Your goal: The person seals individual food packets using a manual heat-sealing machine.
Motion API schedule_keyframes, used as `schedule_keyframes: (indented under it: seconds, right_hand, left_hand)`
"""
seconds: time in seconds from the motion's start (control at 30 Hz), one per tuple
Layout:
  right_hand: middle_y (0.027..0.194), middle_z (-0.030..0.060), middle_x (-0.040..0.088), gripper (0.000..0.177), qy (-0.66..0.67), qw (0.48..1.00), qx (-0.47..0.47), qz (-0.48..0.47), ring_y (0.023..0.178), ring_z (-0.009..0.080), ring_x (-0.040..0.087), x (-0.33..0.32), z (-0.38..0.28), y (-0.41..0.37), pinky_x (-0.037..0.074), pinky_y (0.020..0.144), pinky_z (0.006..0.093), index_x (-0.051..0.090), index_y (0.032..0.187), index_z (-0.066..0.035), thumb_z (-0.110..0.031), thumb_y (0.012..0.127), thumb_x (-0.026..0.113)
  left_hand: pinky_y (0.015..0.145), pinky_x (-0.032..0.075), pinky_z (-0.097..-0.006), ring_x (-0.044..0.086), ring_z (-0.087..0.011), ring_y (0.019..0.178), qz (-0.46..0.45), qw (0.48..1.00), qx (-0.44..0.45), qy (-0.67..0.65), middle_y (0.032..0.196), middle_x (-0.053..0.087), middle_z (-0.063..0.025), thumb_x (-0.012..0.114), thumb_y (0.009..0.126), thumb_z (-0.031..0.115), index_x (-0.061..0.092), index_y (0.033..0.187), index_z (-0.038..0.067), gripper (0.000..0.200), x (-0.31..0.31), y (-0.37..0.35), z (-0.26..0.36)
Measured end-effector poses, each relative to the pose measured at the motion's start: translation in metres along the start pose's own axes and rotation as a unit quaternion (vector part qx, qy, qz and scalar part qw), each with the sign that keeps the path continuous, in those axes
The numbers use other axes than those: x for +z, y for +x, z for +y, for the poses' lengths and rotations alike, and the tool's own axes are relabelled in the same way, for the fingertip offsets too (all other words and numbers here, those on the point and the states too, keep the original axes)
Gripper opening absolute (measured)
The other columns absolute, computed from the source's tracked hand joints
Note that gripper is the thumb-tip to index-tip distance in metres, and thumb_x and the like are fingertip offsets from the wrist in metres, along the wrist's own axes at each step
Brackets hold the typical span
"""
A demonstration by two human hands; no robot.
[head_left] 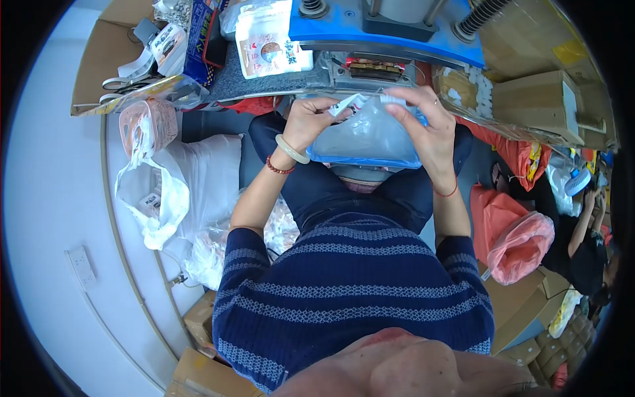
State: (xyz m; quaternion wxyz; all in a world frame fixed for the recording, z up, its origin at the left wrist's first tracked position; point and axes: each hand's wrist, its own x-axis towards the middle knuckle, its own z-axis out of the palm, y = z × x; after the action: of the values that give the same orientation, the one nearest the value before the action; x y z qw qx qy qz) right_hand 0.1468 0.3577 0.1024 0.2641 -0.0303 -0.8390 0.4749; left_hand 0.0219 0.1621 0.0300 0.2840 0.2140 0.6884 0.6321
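Over my lap, my left hand (308, 124) is closed on a small white printed packet (348, 105), pinched between thumb and fingers. My right hand (426, 120) is beside it, thumb and fingers bent around a small pale piece (393, 100) that is too small to name. Below both hands, between my knees, sits a blue-rimmed container lined with clear plastic (366, 140). Just beyond my hands is a press with a blue plate (397, 45), and red and gold pieces (374, 68) lie under it.
A white printed pouch (271, 49) lies on the bench at left of the press. Left of me are a pink basket (147, 126) and a white plastic bag (159, 205). Cardboard boxes (539, 102) and a red bag (512, 238) stand at right. Another person (582, 245) is further right.
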Motion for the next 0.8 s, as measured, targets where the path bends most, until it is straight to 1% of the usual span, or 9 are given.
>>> schedule_keyframes:
  seconds: [0.1,0.2,0.27,0.3,0.37,0.43,0.53,0.7,0.8]
  right_hand:
    - [0.098,0.0079,0.07,0.023,0.018,1.0,-0.013,0.018,0.087,0.0168,0.063,0.0,-0.004,0.009,0.05,0.079,0.0279,0.071,0.103,-0.003,-0.005,0.081,0.075]
    - [0.097,0.0104,0.07,0.021,-0.041,0.996,-0.023,-0.077,0.088,0.0227,0.064,-0.003,0.01,0.011,0.051,0.079,0.0318,0.071,0.103,-0.003,-0.008,0.083,0.073]
    - [0.099,0.0126,0.07,0.021,-0.123,0.975,-0.021,-0.186,0.092,0.0264,0.066,-0.021,0.017,0.021,0.051,0.077,0.0345,0.07,0.105,-0.003,-0.014,0.087,0.069]
    - [0.099,0.0126,0.07,0.021,-0.121,0.976,-0.017,-0.18,0.092,0.0264,0.066,-0.021,0.021,0.022,0.051,0.077,0.0345,0.07,0.105,-0.003,-0.014,0.087,0.069]
    - [0.103,0.014,0.069,0.024,-0.097,0.939,0.072,-0.323,0.092,0.0275,0.067,-0.023,0.028,0.03,0.052,0.076,0.0354,0.069,0.108,-0.003,-0.02,0.089,0.068]
    - [0.105,0.0151,0.069,0.028,-0.065,0.937,0.101,-0.329,0.09,0.0281,0.068,-0.015,0.052,0.023,0.052,0.076,0.0355,0.067,0.11,-0.002,-0.022,0.091,0.068]
    - [0.103,0.016,0.069,0.029,-0.05,0.991,0.116,-0.051,0.089,0.0281,0.068,-0.016,0.078,0.014,0.052,0.077,0.0334,0.067,0.112,-0.002,-0.024,0.093,0.066]
    - [0.099,0.016,0.068,0.024,-0.289,0.955,0.011,0.073,0.087,0.0348,0.066,-0.046,0.06,0.004,0.052,0.075,0.0368,0.068,0.107,-0.005,-0.025,0.094,0.063]
    - [0.096,0.0186,0.067,0.021,-0.472,0.87,0.132,0.043,0.086,0.0394,0.064,-0.068,0.086,0.004,0.048,0.071,0.048,0.067,0.095,-0.006,-0.026,0.095,0.059]
  left_hand:
    - [0.066,0.049,-0.0199,0.06,-0.0035,0.073,-0.032,0.999,0.015,-0.014,0.084,0.073,-0.0029,0.078,0.084,0.014,0.076,0.1,0.0,0.021,0.012,-0.001,0.0]
    - [0.065,0.049,-0.0203,0.06,-0.0036,0.072,-0.06,0.998,-0.011,-0.006,0.082,0.072,-0.002,0.077,0.086,0.017,0.075,0.1,-0.001,0.023,0.013,0.001,0.0]
    - [0.065,0.049,-0.0208,0.06,-0.004,0.073,-0.156,0.975,-0.145,-0.061,0.083,0.072,-0.0024,0.076,0.088,0.02,0.075,0.1,-0.002,0.025,0.006,0.002,-0.005]
    - [0.069,0.05,-0.0216,0.06,-0.0046,0.076,-0.2,0.964,-0.166,-0.05,0.086,0.072,-0.0044,0.075,0.089,0.021,0.074,0.1,-0.003,0.026,0.003,0.003,-0.004]
    - [0.074,0.051,-0.0226,0.062,-0.0061,0.082,-0.252,0.953,-0.16,-0.053,0.09,0.073,-0.0057,0.075,0.089,0.018,0.074,0.1,-0.003,0.024,0.003,0.007,-0.011]
    - [0.081,0.053,-0.0247,0.067,-0.011,0.09,-0.23,0.936,-0.197,-0.178,0.101,0.073,-0.0094,0.074,0.089,0.013,0.072,0.104,-0.003,0.023,0.01,0.009,-0.025]
    - [0.085,0.055,-0.0289,0.069,-0.0158,0.093,-0.138,0.912,-0.225,-0.314,0.107,0.071,-0.0127,0.071,0.09,0.009,0.068,0.11,-0.005,0.025,0.024,0.023,-0.034]
    - [0.086,0.057,-0.0323,0.07,-0.0203,0.096,-0.114,0.889,-0.241,-0.371,0.11,0.07,-0.0154,0.069,0.091,0.01,0.064,0.114,-0.007,0.029,0.03,0.065,-0.025]
    - [0.086,0.057,-0.0328,0.07,-0.0202,0.096,-0.082,0.898,-0.219,-0.373,0.11,0.07,-0.0153,0.069,0.091,0.009,0.064,0.114,-0.007,0.028,0.037,0.061,-0.023]
